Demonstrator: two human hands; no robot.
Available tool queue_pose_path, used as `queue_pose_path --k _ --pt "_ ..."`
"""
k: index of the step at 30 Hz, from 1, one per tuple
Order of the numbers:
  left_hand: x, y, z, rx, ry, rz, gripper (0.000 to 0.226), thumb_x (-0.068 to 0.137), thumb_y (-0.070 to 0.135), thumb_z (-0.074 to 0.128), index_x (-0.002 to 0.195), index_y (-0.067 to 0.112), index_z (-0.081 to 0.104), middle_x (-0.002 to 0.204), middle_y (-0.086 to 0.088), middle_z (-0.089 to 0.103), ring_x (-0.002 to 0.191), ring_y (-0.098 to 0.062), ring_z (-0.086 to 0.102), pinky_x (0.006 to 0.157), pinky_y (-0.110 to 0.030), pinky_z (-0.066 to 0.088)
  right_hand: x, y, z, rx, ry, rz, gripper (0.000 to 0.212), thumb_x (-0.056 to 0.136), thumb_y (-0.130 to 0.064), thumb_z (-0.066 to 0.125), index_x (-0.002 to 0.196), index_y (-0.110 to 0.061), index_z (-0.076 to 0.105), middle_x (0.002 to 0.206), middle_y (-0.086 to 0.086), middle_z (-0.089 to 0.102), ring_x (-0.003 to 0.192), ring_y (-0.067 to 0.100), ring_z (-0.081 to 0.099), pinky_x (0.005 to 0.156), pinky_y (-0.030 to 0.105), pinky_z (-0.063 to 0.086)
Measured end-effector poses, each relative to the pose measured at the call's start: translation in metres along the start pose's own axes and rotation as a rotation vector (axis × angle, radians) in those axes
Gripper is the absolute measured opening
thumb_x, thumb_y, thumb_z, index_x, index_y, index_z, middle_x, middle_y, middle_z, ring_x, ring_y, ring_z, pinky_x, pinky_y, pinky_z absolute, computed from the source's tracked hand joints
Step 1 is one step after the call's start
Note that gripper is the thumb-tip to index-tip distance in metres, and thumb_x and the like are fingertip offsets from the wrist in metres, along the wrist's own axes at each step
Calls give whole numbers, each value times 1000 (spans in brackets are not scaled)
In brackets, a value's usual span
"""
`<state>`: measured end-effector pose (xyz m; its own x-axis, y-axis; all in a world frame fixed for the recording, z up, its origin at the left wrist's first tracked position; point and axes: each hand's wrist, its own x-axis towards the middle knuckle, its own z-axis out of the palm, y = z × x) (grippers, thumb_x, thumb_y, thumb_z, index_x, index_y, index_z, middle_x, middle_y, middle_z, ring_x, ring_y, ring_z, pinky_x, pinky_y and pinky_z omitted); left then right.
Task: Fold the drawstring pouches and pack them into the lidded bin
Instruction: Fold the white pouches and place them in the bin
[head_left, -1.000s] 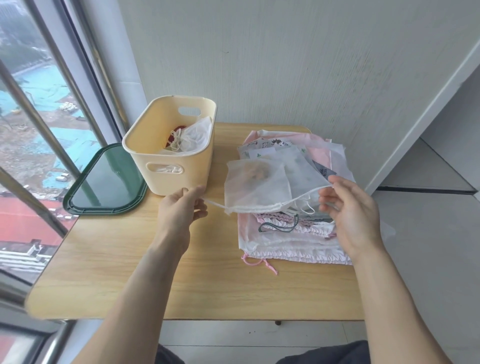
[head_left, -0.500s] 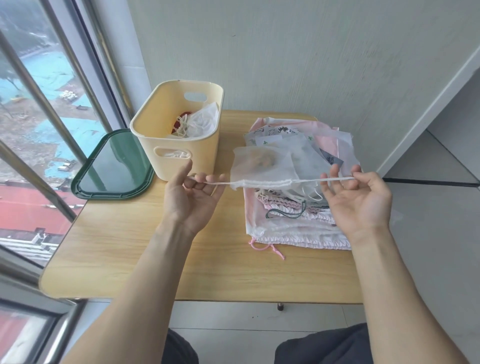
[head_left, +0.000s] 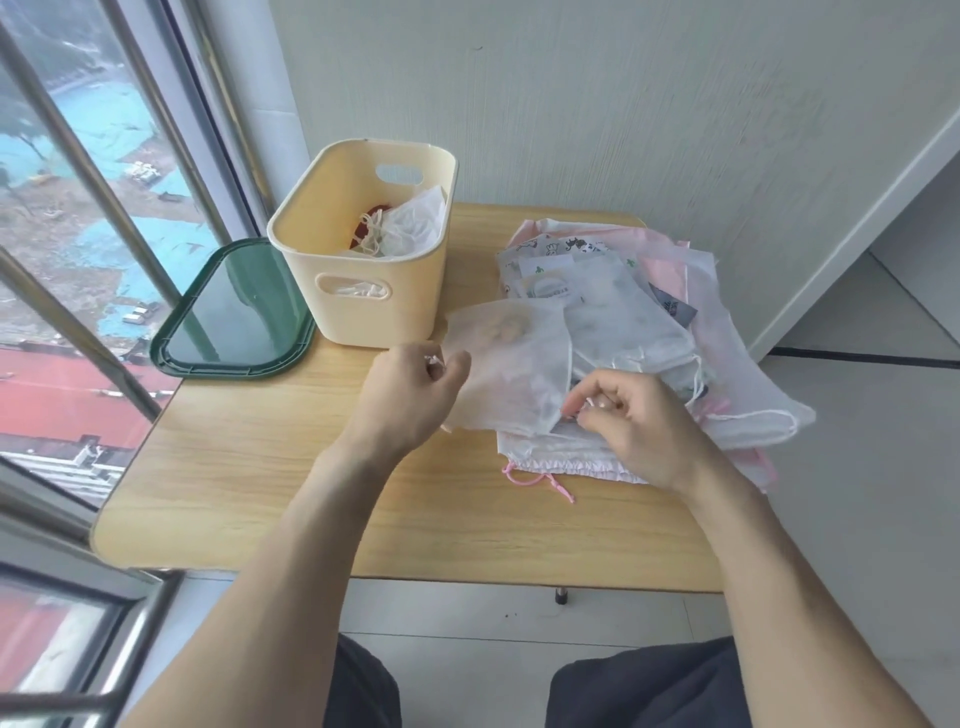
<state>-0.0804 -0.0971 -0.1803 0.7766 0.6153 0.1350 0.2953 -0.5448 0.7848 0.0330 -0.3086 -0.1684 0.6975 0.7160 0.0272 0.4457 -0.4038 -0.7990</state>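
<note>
A sheer white drawstring pouch (head_left: 511, 364) with something tan inside lies on the left edge of a pile of pouches (head_left: 623, 312). My left hand (head_left: 410, 389) pinches the white drawstring end at the pouch's left side. My right hand (head_left: 631, 415) pinches the other drawstring end at the pouch's lower right corner. The cream bin (head_left: 374, 291) stands behind my left hand with folded pouches (head_left: 410, 228) inside. Its green lid (head_left: 234, 312) lies flat to the left of the bin.
The wooden table (head_left: 291, 488) ends at a window with metal bars on the left and a white wall behind. A pink drawstring (head_left: 540, 480) trails from the pile toward the front edge. My knees show below the table.
Both hands have come inward and lowered; the drawstring that was stretched taut between them is now slack, and the pouch rests on the pile's left edge.
</note>
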Motion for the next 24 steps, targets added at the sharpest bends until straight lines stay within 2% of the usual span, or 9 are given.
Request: queue_pose_path --k 5,8,10,12,15,17,19,21,24 --pt "2 -6 -11 93 -31 27 49 93 32 60 63 0 38 52 0 34 52 -19 29 46 -28 26 -8 -11 -6 -254 -51 36 25 87 -3 57 86 -19 76 43 -7 50 41 7 40 47 13 34" --pt "2 -10 -18 130 -35 25 47 93 33 59 60 10 35 51 2 32 50 -19 28 44 -27 23 -11 -13 -6 -361 -88 63 25 86 -8 59 87 -21 80 47 -18 58 55 -8 56 57 8 40" --pt "2 -12 -22 143 -60 49 49 97 37 54 60 10 36 51 2 34 49 -18 29 43 -25 23 -11 -12 -4 -386 -88 52 18 86 -16 65 86 -24 81 58 -23 66 69 -8 63 62 10 44" --pt "1 -12 -25 155 -136 102 51 101 39 46 61 9 37 53 1 36 50 -17 31 45 -24 25 -12 -14 -4 -408 -89 28 7 83 -34 76 80 -29 79 51 -25 59 64 -10 58 59 9 42" --pt "-4 -11 -24 230 -256 120 47 104 34 42 64 11 34 59 0 40 57 -19 36 50 -27 28 -11 -10 -4 -464 -98 30 16 73 -48 85 79 -35 78 60 -13 63 67 -2 60 66 16 49" --pt "-7 -11 -25 285 -307 121 44 105 32 41 66 10 39 66 -3 47 63 -20 42 57 -34 30 -9 -5 -5 -411 -69 -1 12 75 -42 85 80 -33 79 77 -11 65 75 2 60 72 26 50" --pt "-11 -10 -25 313 -307 117 46 104 34 40 69 4 43 68 -9 57 66 -25 49 61 -35 36 -6 1 -6 -282 -44 -44 7 79 -35 83 80 -30 79 86 -11 58 74 1 55 68 17 42" --pt "-13 -8 -25 319 -261 102 49 103 35 43 65 4 39 60 -9 52 59 -26 43 54 -33 34 -4 3 -9 -131 -55 -64 7 86 -29 78 80 -26 75 98 -10 58 76 -2 54 71 11 40" --pt "-14 -6 -21 329 -165 86 50 98 35 50 58 10 34 53 -3 39 53 -22 34 47 -32 27 -4 2 -9 153 -99 -30 20 94 -23 68 76 -15 70 84 10 61 63 16 47 66 14 41"
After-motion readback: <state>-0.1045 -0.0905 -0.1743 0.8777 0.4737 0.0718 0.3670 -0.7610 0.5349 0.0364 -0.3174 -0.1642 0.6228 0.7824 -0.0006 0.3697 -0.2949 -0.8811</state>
